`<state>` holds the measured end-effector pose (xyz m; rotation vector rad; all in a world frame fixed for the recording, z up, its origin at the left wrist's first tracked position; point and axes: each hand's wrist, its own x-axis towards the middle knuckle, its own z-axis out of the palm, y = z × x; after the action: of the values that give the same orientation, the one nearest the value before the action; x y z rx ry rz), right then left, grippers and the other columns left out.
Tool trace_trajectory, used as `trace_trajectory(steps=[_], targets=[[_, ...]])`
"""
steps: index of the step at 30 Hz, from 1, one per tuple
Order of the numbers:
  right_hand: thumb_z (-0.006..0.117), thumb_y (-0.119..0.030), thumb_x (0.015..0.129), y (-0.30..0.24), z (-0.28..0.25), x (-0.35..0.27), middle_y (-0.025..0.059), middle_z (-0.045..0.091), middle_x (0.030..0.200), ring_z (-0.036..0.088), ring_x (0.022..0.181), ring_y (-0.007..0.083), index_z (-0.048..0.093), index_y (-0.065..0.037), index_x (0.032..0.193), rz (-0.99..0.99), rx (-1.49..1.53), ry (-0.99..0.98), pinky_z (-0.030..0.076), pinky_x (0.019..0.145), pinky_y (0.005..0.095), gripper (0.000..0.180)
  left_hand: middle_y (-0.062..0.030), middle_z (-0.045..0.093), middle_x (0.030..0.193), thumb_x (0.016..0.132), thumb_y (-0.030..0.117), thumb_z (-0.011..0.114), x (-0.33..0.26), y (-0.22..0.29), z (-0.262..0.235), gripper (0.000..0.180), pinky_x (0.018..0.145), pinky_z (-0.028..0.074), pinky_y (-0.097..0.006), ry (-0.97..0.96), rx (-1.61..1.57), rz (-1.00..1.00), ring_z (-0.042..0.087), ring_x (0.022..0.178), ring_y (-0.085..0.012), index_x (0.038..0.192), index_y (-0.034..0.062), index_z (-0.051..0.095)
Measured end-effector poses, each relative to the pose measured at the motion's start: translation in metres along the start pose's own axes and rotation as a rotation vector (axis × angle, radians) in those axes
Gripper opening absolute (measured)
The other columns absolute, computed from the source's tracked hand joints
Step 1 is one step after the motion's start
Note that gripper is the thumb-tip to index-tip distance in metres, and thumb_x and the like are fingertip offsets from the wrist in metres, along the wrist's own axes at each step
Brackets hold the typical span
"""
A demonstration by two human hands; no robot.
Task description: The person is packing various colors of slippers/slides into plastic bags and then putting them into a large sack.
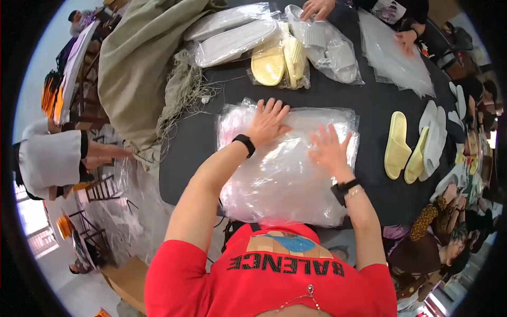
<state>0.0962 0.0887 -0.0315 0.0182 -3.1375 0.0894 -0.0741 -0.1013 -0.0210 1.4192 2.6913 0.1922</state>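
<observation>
Clear plastic bags (280, 182) lie in a broad, flat stack on the black table (193, 138), at the edge nearest the person, within a busy room whose pale floor (50, 285) shows along the left. Loose clear plastic (129, 224) is strewn over that floor, where someone in a pale top (50, 158) stands near dark-framed stools (103, 190). More people crowd the right rim, small and bent by the lens. The table's dark covering carries a large olive-green sack (134, 68) at its far left, with frayed threads (182, 98) spilling from it onto the surface. A cardboard box (125, 280) sits lower left, below a bright window (34, 219).

Another heap of clear bags (396, 58) lies at the far right, a co-worker's hand (406, 42) on it. Bagged slippers, white (237, 42), yellow (268, 63) and grey (343, 58), rest along the far side; unbagged yellow slippers (397, 148) and grey slippers (435, 140) lie to the right.

The left hand (268, 122) is flat on the stack's far part, fingers spread. The right hand (330, 149), also spread, is over its right side; contact is unclear. A black band (244, 143) rings the left wrist.
</observation>
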Motion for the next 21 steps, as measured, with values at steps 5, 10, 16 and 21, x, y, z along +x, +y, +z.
trace_trajectory(steps=[5, 10, 16, 21], targets=[[0.043, -0.053, 0.081, 0.012, 0.015, 0.001, 0.0030, 0.019, 0.143, 0.008, 0.133, 0.0279, 0.040, -0.025, 0.128, -0.023, 0.075, -0.112, -0.003, 0.094, 0.0682, 0.055, -0.0137, 0.029, 0.137, 0.084, 0.038, 0.047, -0.066, -0.057, 0.021, 0.048, 0.100, 0.011, -0.055, 0.125, 0.053, -0.097, 0.021, 0.128, -0.0320, 0.130, 0.0262, 0.037], [0.042, -0.056, 0.080, 0.015, 0.022, 0.000, 0.0026, 0.017, 0.144, 0.008, 0.133, 0.0289, 0.038, -0.026, 0.130, -0.027, 0.076, -0.129, -0.003, 0.094, 0.0683, 0.058, -0.0158, 0.020, 0.141, 0.080, 0.047, 0.049, -0.086, -0.013, 0.010, 0.058, 0.099, 0.003, -0.061, -0.007, 0.071, -0.179, 0.011, 0.131, -0.0378, 0.132, 0.0268, 0.034], [0.042, -0.057, 0.080, 0.021, 0.019, 0.010, 0.0026, 0.016, 0.144, 0.008, 0.133, 0.0291, 0.039, -0.025, 0.130, -0.041, 0.075, -0.121, -0.002, 0.095, 0.0679, 0.059, -0.0157, 0.017, 0.142, 0.055, 0.065, 0.063, -0.158, 0.057, 0.005, 0.095, 0.093, 0.002, -0.069, -0.264, -0.208, 0.169, 0.007, 0.131, -0.0421, 0.135, 0.0303, 0.027], [0.042, -0.058, 0.079, 0.020, 0.014, 0.016, 0.0040, 0.018, 0.144, 0.008, 0.133, 0.0309, 0.039, -0.024, 0.130, -0.074, 0.096, -0.075, -0.004, 0.094, 0.0680, 0.061, -0.0145, 0.017, 0.143, 0.050, 0.060, 0.071, -0.178, 0.002, -0.021, 0.101, 0.093, 0.013, -0.069, -0.346, -0.065, 0.070, 0.010, 0.132, -0.0349, 0.136, 0.0307, 0.025]])
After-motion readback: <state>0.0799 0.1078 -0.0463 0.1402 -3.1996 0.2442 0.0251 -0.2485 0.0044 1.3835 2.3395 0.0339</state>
